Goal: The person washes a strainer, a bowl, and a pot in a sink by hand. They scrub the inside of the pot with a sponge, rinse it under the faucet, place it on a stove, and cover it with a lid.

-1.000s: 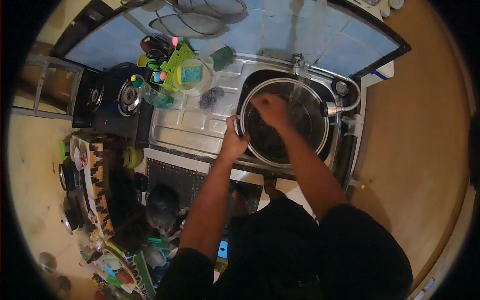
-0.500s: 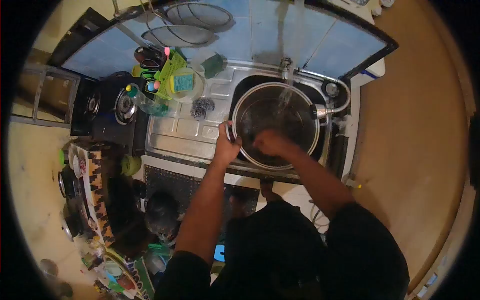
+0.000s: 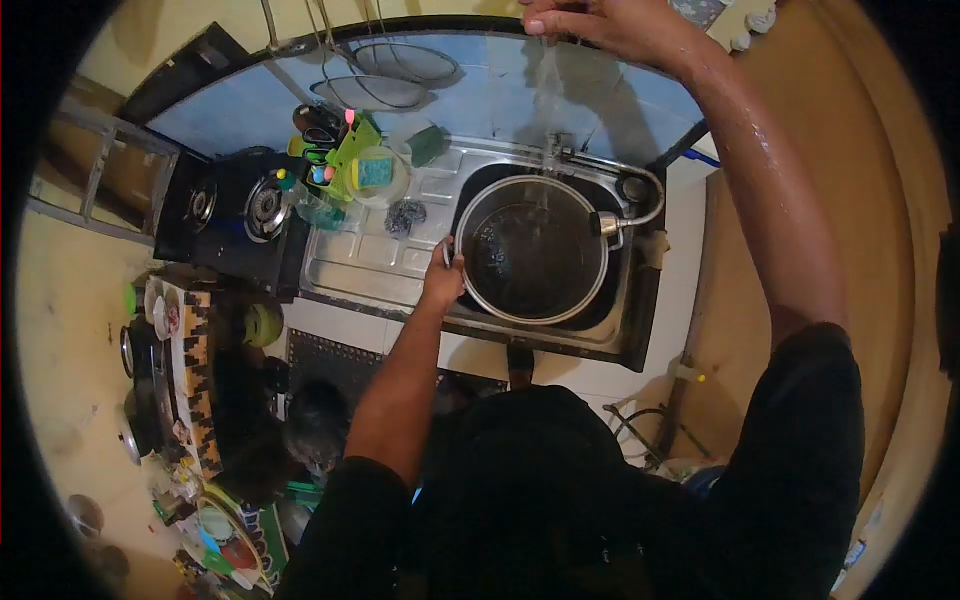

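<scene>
A large round metal pot stands in the sink basin, with dark-looking water inside and small bubbles at the left. My left hand is closed round the handle on the pot's left side. Raised high at the top edge is my wet right hand. Its thumb and fingers are bent together at the upper end of a translucent vertical streak over the tiles; what they hold, if anything, I cannot make out. Below it, the tap sits behind the pot. A curved spout reaches over the pot's right rim.
Left of the pot, the steel drainboard holds a scouring pad, a sponge on a tub, a green utensil basket and a clear bottle. A gas stove stands farther left. Strainers hang above.
My right hand has left the inside of the pot and risen to the top of the view. My left hand stays on the pot handle. The falling water looks fainter.
</scene>
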### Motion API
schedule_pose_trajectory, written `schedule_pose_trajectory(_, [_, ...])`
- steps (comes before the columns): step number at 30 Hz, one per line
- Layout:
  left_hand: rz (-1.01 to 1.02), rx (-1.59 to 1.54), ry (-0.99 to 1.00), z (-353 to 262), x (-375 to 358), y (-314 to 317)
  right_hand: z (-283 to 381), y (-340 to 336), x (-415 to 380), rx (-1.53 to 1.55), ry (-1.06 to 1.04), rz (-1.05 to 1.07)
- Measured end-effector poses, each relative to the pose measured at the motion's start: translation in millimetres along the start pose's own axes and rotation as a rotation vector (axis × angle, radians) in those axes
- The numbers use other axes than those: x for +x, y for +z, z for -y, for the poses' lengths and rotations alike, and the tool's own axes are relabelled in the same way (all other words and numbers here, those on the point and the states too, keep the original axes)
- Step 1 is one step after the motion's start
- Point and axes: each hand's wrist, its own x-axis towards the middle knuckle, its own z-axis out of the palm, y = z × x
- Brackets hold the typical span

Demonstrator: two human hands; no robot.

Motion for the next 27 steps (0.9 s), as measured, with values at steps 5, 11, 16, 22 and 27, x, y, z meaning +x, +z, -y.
schedule_pose_trajectory(5, [-0.063, -0.034, -0.063, -5.0, -7.4, 6.4, -10.9, 2.8, 3.8, 0.053, 0.071, -0.043])
schedule_pose_trajectory(11, [-0.048, -0.103, -0.122, -16.8, -14.0, 10.4, -1.6, 25.0, 17.0, 0.182, 0.383, -0.089])
schedule_pose_trajectory(16, [-0.044, -0.108, -0.11, -13.2, -13.6, 10.8, -26.9, 57.6, -25.5, 0.243, 0.385, -0.576])
schedule_pose_trajectory(22, [-0.156, -0.002, 0.012, -20.3, -11.4, 8.7, -20.7, 260.7, -281.9, 0.629, 1.306, -0.672])
schedule_pose_trajectory(27, [-0.154, 0.058, 0.251, -48.5, -4.9, 12.5, -38.9, 359.8, -318.8, 0.855, 1.322, -1.172])
